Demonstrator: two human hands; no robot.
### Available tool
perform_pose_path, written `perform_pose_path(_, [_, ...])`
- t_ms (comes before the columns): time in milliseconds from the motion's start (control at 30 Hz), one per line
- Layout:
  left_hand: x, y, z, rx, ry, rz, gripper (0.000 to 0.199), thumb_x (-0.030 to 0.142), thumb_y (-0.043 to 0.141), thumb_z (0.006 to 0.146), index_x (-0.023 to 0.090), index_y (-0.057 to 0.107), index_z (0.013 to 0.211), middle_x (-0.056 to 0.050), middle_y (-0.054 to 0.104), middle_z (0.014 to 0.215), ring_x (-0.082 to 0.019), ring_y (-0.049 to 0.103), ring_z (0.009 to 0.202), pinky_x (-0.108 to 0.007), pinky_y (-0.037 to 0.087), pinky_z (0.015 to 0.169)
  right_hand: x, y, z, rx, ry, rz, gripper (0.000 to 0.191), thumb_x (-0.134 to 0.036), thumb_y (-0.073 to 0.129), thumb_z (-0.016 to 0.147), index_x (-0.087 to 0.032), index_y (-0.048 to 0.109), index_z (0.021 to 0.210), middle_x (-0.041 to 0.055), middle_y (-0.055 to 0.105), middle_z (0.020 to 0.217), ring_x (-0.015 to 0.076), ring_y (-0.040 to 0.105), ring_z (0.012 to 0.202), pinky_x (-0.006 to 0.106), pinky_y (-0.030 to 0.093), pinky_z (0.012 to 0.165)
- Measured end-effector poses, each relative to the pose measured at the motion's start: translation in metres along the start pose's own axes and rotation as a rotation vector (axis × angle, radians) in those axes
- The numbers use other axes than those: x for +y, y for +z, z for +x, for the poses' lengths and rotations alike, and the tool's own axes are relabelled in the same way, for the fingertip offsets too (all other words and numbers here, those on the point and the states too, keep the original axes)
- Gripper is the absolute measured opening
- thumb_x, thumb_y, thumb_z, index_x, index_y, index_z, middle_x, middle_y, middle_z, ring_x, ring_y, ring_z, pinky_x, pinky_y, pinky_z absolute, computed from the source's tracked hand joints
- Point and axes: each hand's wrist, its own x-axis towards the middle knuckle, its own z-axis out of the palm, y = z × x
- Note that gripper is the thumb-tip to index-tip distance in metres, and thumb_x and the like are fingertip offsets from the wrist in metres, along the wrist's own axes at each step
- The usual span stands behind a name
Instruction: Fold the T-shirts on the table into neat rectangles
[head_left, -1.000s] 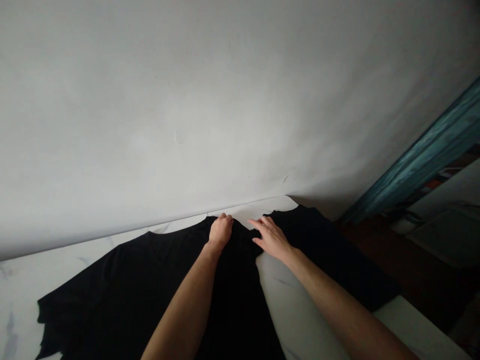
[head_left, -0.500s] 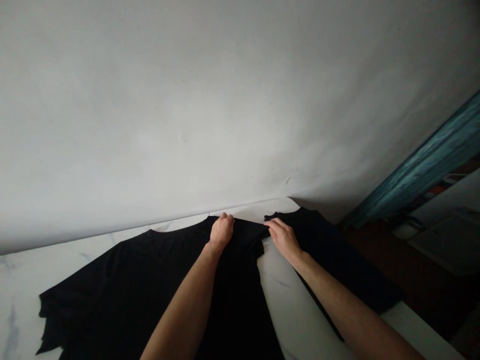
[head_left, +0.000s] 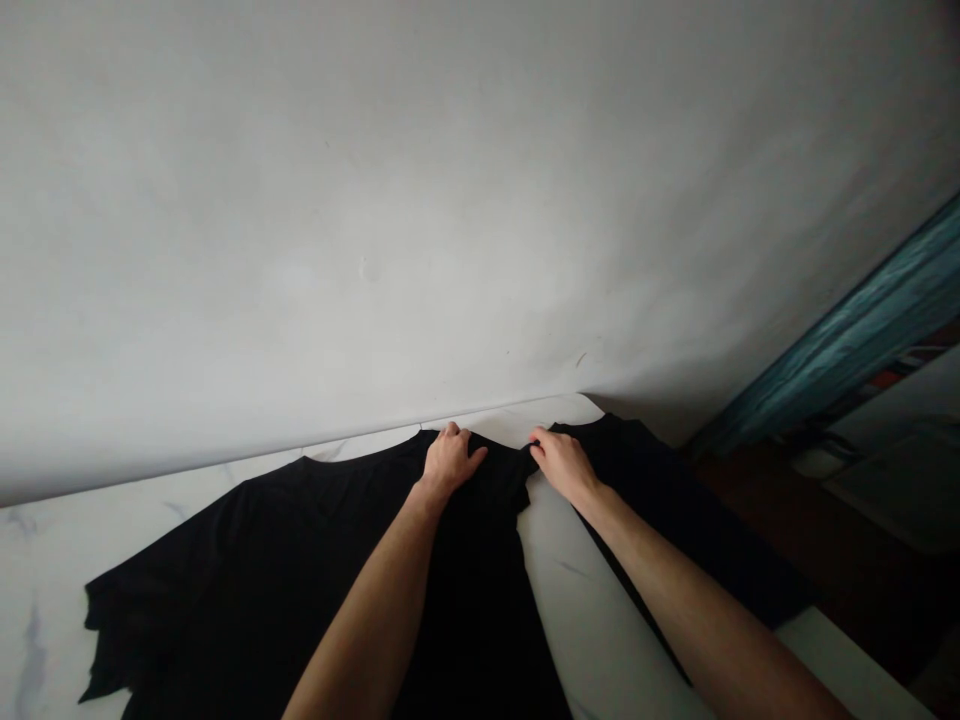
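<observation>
A black fabric garment (head_left: 300, 570) lies spread on a white marble table, its far edge close to the wall. My left hand (head_left: 450, 462) is shut on the garment's far edge, fingers curled over the fabric. My right hand (head_left: 564, 466) grips the same far edge a little to the right, with its fingertips pinched at a dark fold. A strip of bare marble shows between the garment's parts below my right wrist. My forearms hide the middle of the cloth.
The white marble table (head_left: 45, 570) ends at a white wall (head_left: 450, 200) at the far side. A teal curtain (head_left: 847, 360) hangs at the upper right. Past the table's right edge, a dark floor (head_left: 787, 520) lies below.
My right hand has moved right and closed from spread fingers onto the cloth edge. My left hand has shifted only slightly, and the view has tilted a little.
</observation>
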Motion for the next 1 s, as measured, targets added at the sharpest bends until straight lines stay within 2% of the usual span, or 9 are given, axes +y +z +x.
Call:
perform_pose_path(100, [0.006,-0.003,0.001,0.015,0.022,0.094,0.038,0.048,0.057,0.095,0.017,0.067,0.115,-0.014,0.06,0.121,-0.028,0.058,0.115,-0.037,0.05,0.095,-0.002,-0.001,0.0,-0.106,0.036,-0.075,0.017,-0.013,0.059,0.089,-0.023,0.07,0.098,0.0069,0.077,0.096,0.0222,0.071,0.086,0.028,0.045,0.074])
perform_pose_path(233, [0.019,-0.004,0.002,0.043,0.135,0.141,0.022,0.027,0.052,0.098,0.018,0.069,0.108,-0.014,0.061,0.122,-0.028,0.056,0.117,-0.039,0.048,0.097,-0.009,-0.002,0.0,-0.137,0.11,-0.127,0.019,-0.016,0.055,0.092,-0.023,0.07,0.102,0.0073,0.077,0.102,0.0228,0.072,0.091,0.029,0.045,0.076])
perform_pose_path(333, [0.027,0.002,0.0,0.02,0.215,0.115,0.028,0.022,0.042,0.1,0.02,0.07,0.106,-0.01,0.066,0.116,-0.024,0.06,0.112,-0.036,0.047,0.098,-0.015,-0.002,0.001,-0.128,0.161,-0.132,0.018,-0.019,0.055,0.093,-0.023,0.07,0.102,0.0088,0.077,0.1,0.0239,0.072,0.09,0.03,0.045,0.074])
perform_pose_path(500, [0.029,0.018,-0.008,0.032,0.251,0.097,0.043,0.04,0.041,0.102,0.016,0.058,0.135,-0.014,0.055,0.145,-0.028,0.047,0.137,-0.044,0.034,0.117,-0.012,-0.001,-0.006,-0.064,0.271,0.15,0.024,-0.025,0.062,0.087,-0.021,0.066,0.111,0.0036,0.076,0.082,0.0199,0.072,0.077,0.027,0.048,0.07])
perform_pose_path(600, [0.027,0.023,-0.009,-0.004,0.256,0.097,0.056,0.046,0.039,0.102,0.014,0.047,0.147,-0.016,0.043,0.157,-0.029,0.035,0.147,-0.047,0.026,0.122,-0.007,-0.004,-0.024,-0.087,0.268,0.292,0.021,-0.022,0.064,0.082,-0.021,0.069,0.102,0.0026,0.076,0.084,0.0187,0.072,0.077,0.026,0.049,0.069])
perform_pose_path(700, [0.026,0.026,-0.009,-0.049,0.247,0.097,0.061,0.05,0.037,0.102,0.014,0.043,0.15,-0.017,0.037,0.16,-0.03,0.031,0.15,-0.048,0.022,0.123,-0.009,-0.01,-0.046,-0.21,0.187,0.313,0.01,-0.026,0.066,0.081,-0.022,0.074,0.086,0.0051,0.077,0.085,0.021,0.072,0.081,0.028,0.049,0.071])
perform_pose_path(767, [0.025,0.027,-0.008,-0.059,0.241,0.101,0.063,0.052,0.038,0.101,0.013,0.042,0.151,-0.017,0.035,0.161,-0.031,0.028,0.151,-0.048,0.021,0.124,-0.015,-0.011,-0.057,-0.28,0.153,0.333,0.013,-0.03,0.07,0.08,-0.022,0.076,0.088,0.0056,0.078,0.085,0.0218,0.072,0.08,0.029,0.048,0.071])
perform_pose_path(867, [0.025,0.027,-0.008,-0.057,0.244,0.106,0.069,0.057,0.036,0.1,0.013,0.041,0.152,-0.017,0.034,0.161,-0.031,0.027,0.151,-0.048,0.021,0.124,-0.024,-0.008,-0.065,-0.295,0.148,0.358,0.019,-0.032,0.074,0.077,-0.022,0.076,0.093,0.006,0.077,0.088,0.0221,0.07,0.081,0.03,0.048,0.073])
perform_pose_path(1000, [0.024,0.026,-0.008,-0.061,0.246,0.108,0.074,0.064,0.033,0.098,0.014,0.041,0.153,-0.016,0.036,0.161,-0.03,0.028,0.151,-0.048,0.021,0.124,-0.028,0.001,-0.065,-0.271,0.102,0.454,0.007,-0.027,0.07,0.075,-0.021,0.071,0.078,0.0041,0.073,0.082,0.0198,0.065,0.076,0.03,0.046,0.07])
